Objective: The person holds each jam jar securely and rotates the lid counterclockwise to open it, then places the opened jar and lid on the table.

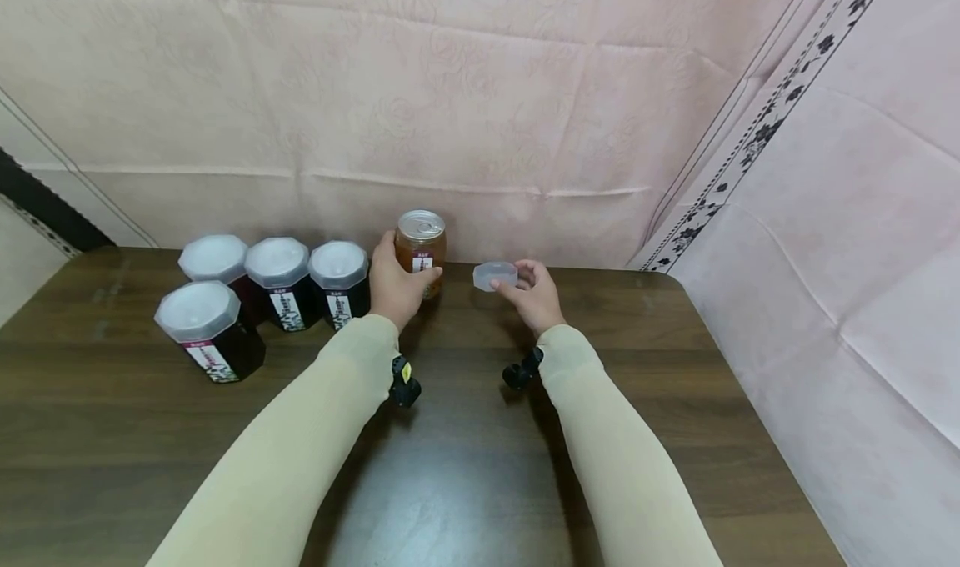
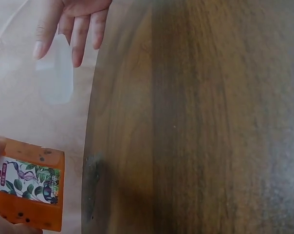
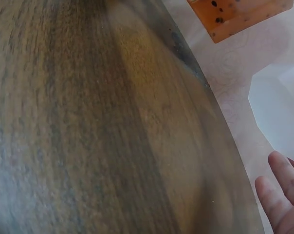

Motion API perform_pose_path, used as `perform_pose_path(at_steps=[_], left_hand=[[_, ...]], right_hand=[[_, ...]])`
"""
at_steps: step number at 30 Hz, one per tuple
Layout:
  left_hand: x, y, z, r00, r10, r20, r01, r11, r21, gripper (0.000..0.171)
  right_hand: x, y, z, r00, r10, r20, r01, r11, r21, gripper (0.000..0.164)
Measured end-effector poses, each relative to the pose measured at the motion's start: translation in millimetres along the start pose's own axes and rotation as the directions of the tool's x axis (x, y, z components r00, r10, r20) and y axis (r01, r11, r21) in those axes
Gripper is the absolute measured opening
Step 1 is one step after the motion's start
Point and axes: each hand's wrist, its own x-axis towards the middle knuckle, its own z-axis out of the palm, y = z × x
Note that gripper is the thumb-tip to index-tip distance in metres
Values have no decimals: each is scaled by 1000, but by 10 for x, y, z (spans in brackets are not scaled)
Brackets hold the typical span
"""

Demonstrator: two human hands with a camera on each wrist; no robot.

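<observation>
In the head view my left hand (image 1: 399,282) grips a jar of orange contents with dark specks (image 1: 408,254), thumb across its front. The jar stands upright, its silver pull-tab top bare and a label on its side. To the right, my right hand (image 1: 534,294) pinches a translucent white plastic lid (image 1: 495,275) between thumb and fingers, apart from the jar. In the left wrist view the label (image 2: 27,180) shows green leaves, and the lid (image 2: 57,78) hangs from the other hand. The right wrist view shows the lid (image 3: 276,109) edge-on to the fingertips (image 3: 278,163).
Several dark jars with white lids stand left of my left hand, among them a front jar (image 1: 217,346) and a near-hand jar (image 1: 345,300). The wooden table (image 1: 450,467) meets a pink cloth backdrop (image 1: 450,117) at its far edge. Another cloth (image 1: 862,258) hangs on the right.
</observation>
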Motion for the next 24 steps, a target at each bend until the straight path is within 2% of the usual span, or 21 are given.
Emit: perform_pose_path(at_steps=[8,15,24], left_hand=[[36,-36,15,1000,-21,0,21,999,-31,71],[58,-58,30,999,-43,6,43,999,-4,72],[82,-117,77,999,-51,9,51,998,21,72]], right_hand=[[24,15,17,1000,17,9,-17,1000,0,57],[52,30,40,999,30,-11,-30,1000,-9,57],[60,62,93,998,56,-14,-56,998,28,56]])
